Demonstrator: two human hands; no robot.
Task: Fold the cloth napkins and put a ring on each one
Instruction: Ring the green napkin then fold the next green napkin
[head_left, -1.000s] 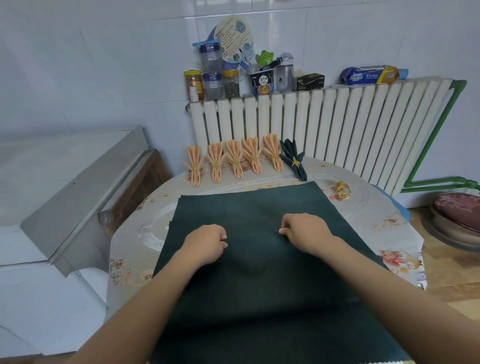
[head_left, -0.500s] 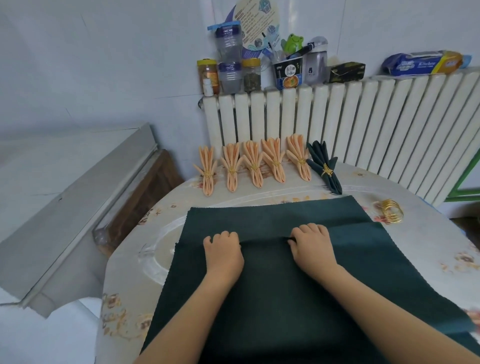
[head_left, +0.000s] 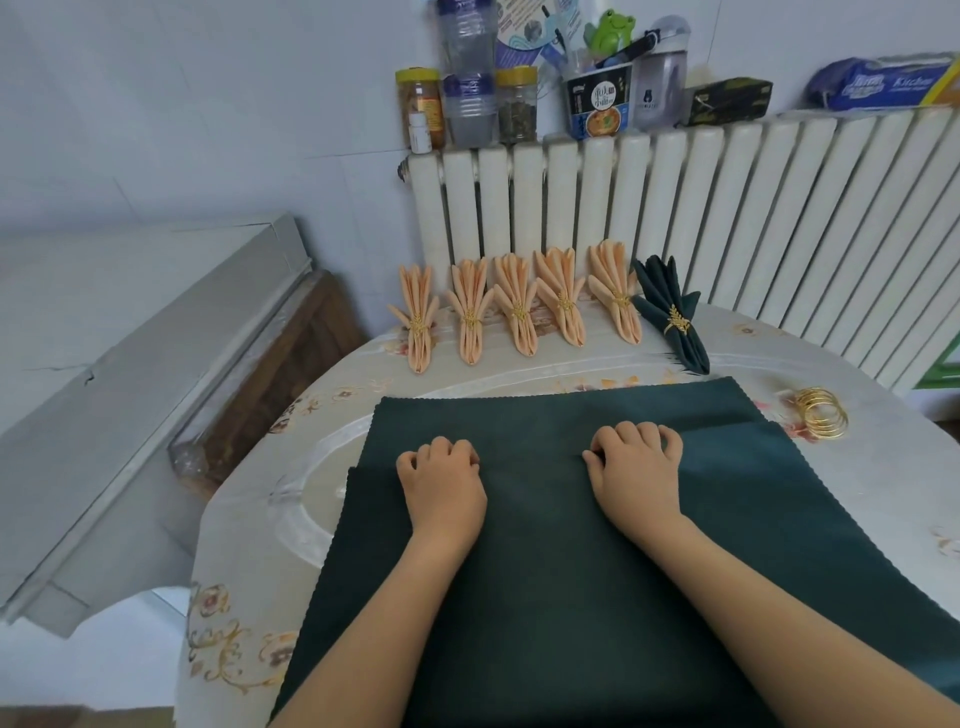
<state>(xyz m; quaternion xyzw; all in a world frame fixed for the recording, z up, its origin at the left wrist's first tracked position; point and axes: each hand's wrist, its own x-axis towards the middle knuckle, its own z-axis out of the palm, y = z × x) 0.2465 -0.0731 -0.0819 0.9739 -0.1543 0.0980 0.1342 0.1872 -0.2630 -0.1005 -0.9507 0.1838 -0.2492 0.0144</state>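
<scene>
A dark green cloth napkin (head_left: 561, 571) lies spread on the round table (head_left: 249, 519), with a pleat raised across it near its far edge. My left hand (head_left: 441, 483) and my right hand (head_left: 636, 467) both pinch that fold, fingers curled over the ridge, about a hand's width apart. Beyond the napkin, several folded peach napkins (head_left: 517, 306) with gold rings stand in a row. One folded dark green napkin (head_left: 672, 317) with a gold ring lies at the row's right end. A small pile of loose gold rings (head_left: 823, 420) lies on the table to the right.
A white radiator (head_left: 727, 218) stands behind the table, its top crowded with jars (head_left: 514, 104), bottles and a cup. A grey metal hood-like unit (head_left: 130, 389) sits close to the table's left edge. The tablecloth is pale with floral print.
Both hands have pushed a fold of the green napkin away from me, so a pleat now overlaps the far strip. The view has shifted nearer and leftward.
</scene>
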